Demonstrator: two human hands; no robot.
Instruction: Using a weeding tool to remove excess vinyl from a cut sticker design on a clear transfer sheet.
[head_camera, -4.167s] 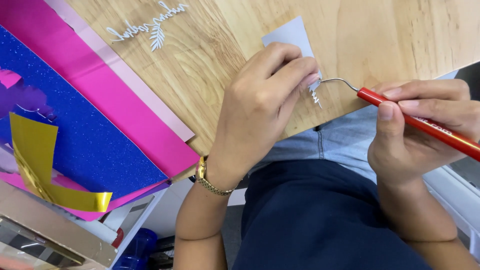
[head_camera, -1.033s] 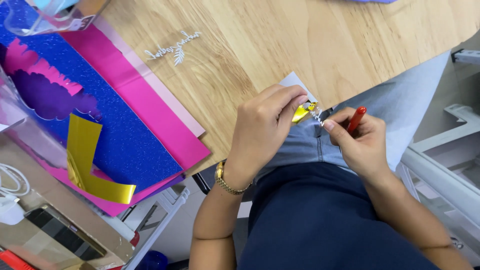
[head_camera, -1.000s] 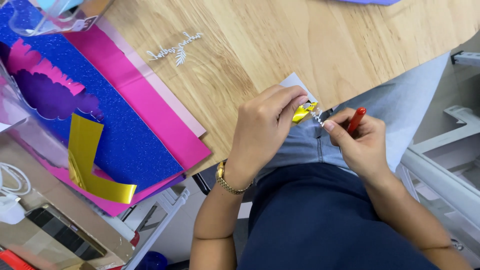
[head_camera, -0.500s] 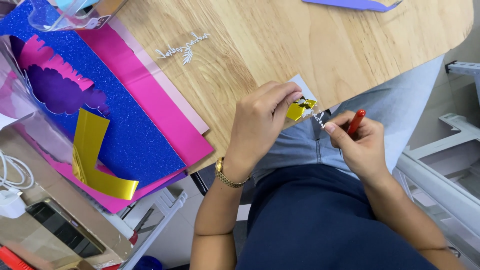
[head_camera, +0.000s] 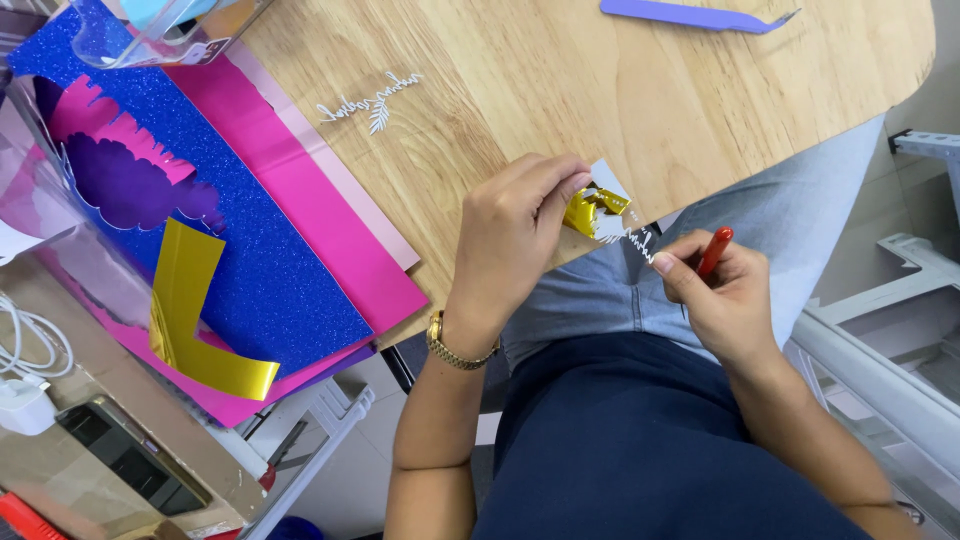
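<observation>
Left hand (head_camera: 510, 235) pinches gold foil scrap (head_camera: 585, 212) at worktop (head_camera: 620, 90) edge; right hand (head_camera: 715, 300) grips red tool (head_camera: 714, 251); thin white cutout (head_camera: 637, 241) may tear if tugged.

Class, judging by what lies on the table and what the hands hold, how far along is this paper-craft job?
Done: one white cut-out script piece lies finished on the wooden table. In hand: the left hand pinches a small sheet with gold foil, while the right hand holds a red-handled tool beside white lettering. Left: gold foil clings there, unpicked.
</observation>
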